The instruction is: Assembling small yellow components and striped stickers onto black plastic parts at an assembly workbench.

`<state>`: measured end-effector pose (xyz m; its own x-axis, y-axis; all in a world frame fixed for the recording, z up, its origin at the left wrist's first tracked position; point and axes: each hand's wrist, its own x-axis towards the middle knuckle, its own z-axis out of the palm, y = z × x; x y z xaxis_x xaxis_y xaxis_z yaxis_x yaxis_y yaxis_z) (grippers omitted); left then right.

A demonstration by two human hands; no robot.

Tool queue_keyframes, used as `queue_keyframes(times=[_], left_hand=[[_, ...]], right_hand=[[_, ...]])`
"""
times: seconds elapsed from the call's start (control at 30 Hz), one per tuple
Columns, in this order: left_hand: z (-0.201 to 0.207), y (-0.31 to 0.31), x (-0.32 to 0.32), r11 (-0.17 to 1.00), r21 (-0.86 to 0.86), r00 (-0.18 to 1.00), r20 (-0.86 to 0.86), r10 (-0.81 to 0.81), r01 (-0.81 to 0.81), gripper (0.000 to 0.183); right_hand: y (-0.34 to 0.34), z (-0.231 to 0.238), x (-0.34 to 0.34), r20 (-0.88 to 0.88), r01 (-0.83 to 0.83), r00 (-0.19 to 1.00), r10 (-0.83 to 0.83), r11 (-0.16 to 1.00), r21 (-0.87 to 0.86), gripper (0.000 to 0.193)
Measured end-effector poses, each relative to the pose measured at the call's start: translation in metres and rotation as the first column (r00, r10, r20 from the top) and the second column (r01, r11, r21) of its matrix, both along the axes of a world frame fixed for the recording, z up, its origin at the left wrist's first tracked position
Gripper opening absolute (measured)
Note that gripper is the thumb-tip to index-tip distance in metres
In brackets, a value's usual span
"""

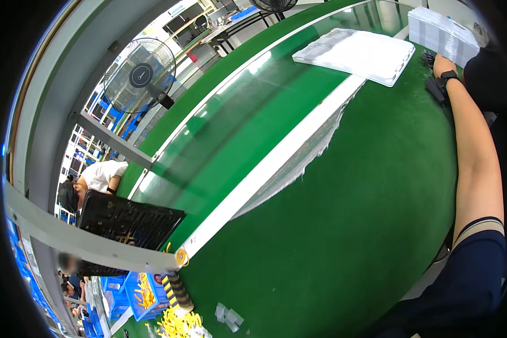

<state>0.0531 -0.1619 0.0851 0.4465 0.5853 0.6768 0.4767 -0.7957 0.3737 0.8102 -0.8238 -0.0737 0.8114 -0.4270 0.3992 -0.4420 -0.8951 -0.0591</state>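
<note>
My right arm reaches up along the right side, its navy sleeve ending near the elbow and a black band round the wrist. At the far right, my right hand (445, 66) looks closed at the table's edge. Against its fingers is a small dark bunch of pieces (428, 58), too small to name. Just behind the hand stands a stack of clear plastic trays (442, 35). Left of it, a white translucent plastic tray (357, 53) lies partly over the white rail. My left hand is out of view.
A conveyor with a green belt (253, 124) runs diagonally behind a white rail (281, 158). At lower left are a black tray (129, 219) on the conveyor, a blue bin (132, 293) and yellow pieces (177, 324). A grey metal frame (96, 242) and a fan (141, 75) stand left.
</note>
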Motion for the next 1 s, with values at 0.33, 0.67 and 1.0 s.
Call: queue_keyframes(times=[0.33,0.67,1.0], left_hand=[[-0.043,0.18,-0.154,0.993,-0.051,0.994,-0.004,0.106,-0.106,0.016],[-0.116,0.393,-0.313,0.981,-0.18,0.989,0.137,-0.052,0.076,0.015],[-0.051,0.112,-0.202,0.956,0.053,0.856,0.434,-0.281,0.287,0.028]], right_hand=[[0.144,0.017,-0.239,0.045,-0.694,0.704,0.709,0.7,-0.167,0.038],[0.322,0.04,-0.558,-0.079,-0.991,0.129,0.988,0.132,0.029,0.067],[0.375,0.041,-0.662,-0.003,-0.956,-0.279,0.96,-0.277,0.099,0.071]])
